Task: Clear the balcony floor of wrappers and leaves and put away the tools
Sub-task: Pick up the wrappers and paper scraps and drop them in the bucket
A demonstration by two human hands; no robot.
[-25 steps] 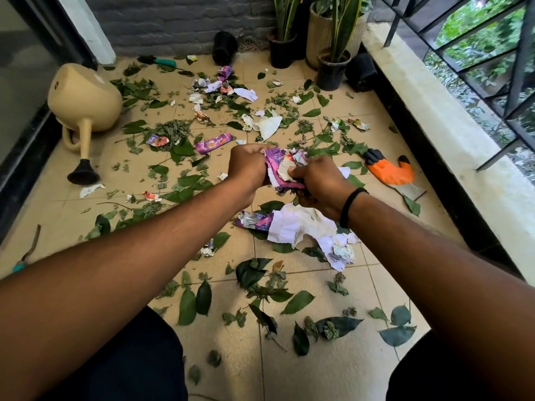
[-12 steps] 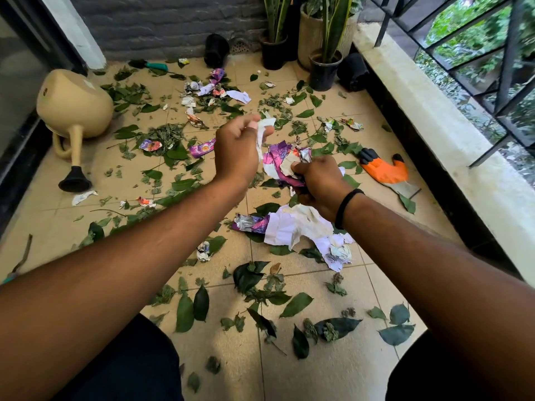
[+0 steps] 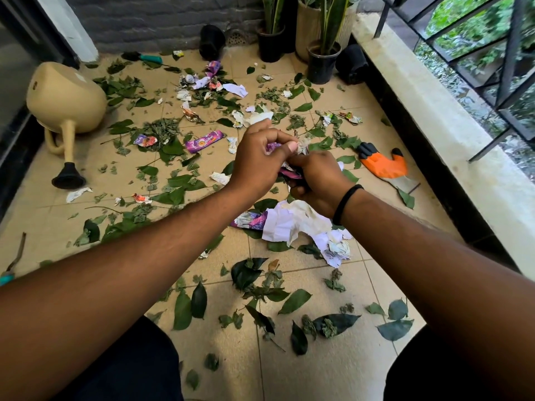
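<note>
Seen from the head, looking down at a beige tiled balcony floor [image 3: 333,369]. Nearest, dark green fallen leaves [image 3: 295,301] lie scattered between the person's knees. Just beyond them sits a loose heap of crumpled white paper and purple foil wrappers [image 3: 292,221], directly under the forearms.

Above that heap both hands meet. The right hand [image 3: 318,180], with a black band at the wrist, is closed around a bunch of collected purple and white wrappers [image 3: 289,173]. The left hand [image 3: 257,157] pinches a small scrap against that bunch, thumb and fingertips curled. Half a second ago the left hand was lifted away toward the floor litter with a white piece; now it is back at the bunch, so one more wrapper has probably joined the handful. The job looks barely begun.

To the right, near the raised ledge, lies an orange and black gardening glove [image 3: 382,166]. Further out, a purple snack wrapper [image 3: 204,141] lies flat among leaves, with more paper scraps beyond. At the left a beige plastic watering can [image 3: 65,96] lies tipped on its side, spout down. Near the grey brick back wall lies a teal-handled hand tool [image 3: 144,57], and black plastic pots with tall green plants [image 3: 322,60] stand in the corner.
</note>
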